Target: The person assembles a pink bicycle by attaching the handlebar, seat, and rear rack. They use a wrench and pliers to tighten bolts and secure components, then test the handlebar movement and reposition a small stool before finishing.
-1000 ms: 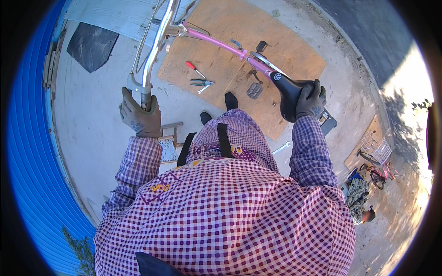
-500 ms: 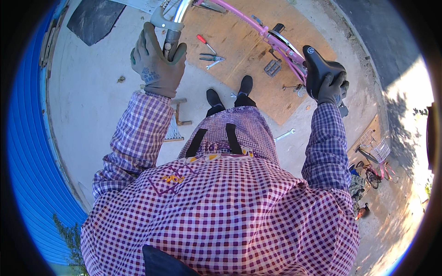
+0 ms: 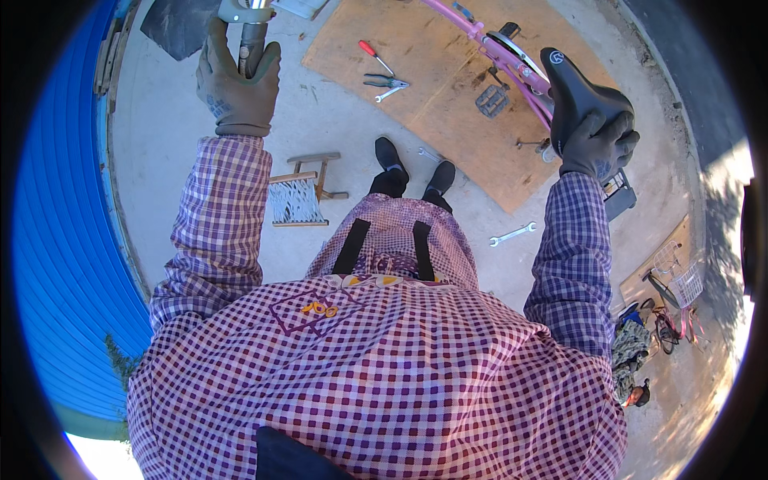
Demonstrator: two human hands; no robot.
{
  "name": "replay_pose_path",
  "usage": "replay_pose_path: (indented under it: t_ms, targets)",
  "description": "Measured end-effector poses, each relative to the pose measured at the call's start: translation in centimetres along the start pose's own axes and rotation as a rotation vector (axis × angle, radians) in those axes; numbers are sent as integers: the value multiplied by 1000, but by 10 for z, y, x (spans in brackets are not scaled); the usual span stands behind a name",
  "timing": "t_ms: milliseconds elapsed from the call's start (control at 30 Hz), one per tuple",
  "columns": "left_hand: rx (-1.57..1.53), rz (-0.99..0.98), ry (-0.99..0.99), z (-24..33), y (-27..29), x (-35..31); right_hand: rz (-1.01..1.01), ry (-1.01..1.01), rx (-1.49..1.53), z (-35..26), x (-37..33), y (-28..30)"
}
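My left hand point(image 3: 240, 86), in a grey work glove, is wrapped around the grey handlebar grip point(image 3: 253, 46) at the upper left. My right hand point(image 3: 598, 146), gloved too, clasps the rear of a black bicycle saddle point(image 3: 582, 94) at the upper right. Between them runs the pink bicycle frame point(image 3: 512, 62), partly cut off by the top edge. A black pedal point(image 3: 492, 101) hangs beside it. Behind the saddle a dark rear rack point(image 3: 620, 196) shows past my right wrist.
On the wooden board point(image 3: 432, 96) lie a red-handled screwdriver point(image 3: 367, 49), pliers point(image 3: 386, 82) and a wrench point(image 3: 390, 94). Another wrench point(image 3: 512, 234) rests on the concrete. A low stool point(image 3: 298, 200) stands left of my feet. A blue wall point(image 3: 64, 240) bounds the left; a basket point(image 3: 686, 284) is far right.
My left hand with the handlebar grip has shifted left and up; my right hand and the saddle sit farther right. My feet have changed position, and more of the stool shows.
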State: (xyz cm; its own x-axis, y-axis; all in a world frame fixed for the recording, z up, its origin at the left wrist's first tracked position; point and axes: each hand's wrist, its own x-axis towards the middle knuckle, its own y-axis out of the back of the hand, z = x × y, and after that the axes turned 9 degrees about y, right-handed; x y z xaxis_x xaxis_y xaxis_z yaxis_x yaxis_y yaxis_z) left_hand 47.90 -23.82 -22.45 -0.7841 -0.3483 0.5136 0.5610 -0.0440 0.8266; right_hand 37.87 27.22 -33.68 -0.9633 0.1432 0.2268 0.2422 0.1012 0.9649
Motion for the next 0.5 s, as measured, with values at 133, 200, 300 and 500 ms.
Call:
replay_pose_path:
  t_ms: [133, 200, 300, 500]
  targets:
    - [-32, -17, 35, -6, 0, 6, 49, 29, 32, -5, 1, 0]
    - [20, -12, 52, -9, 1, 7, 58, 52, 47, -7, 1, -2]
    - [67, -54, 82, -9, -1, 8, 27, 35, 5, -7, 3, -6]
    - [240, -13, -17, -3, 4, 16, -42, 6, -1, -23, 11, -14]
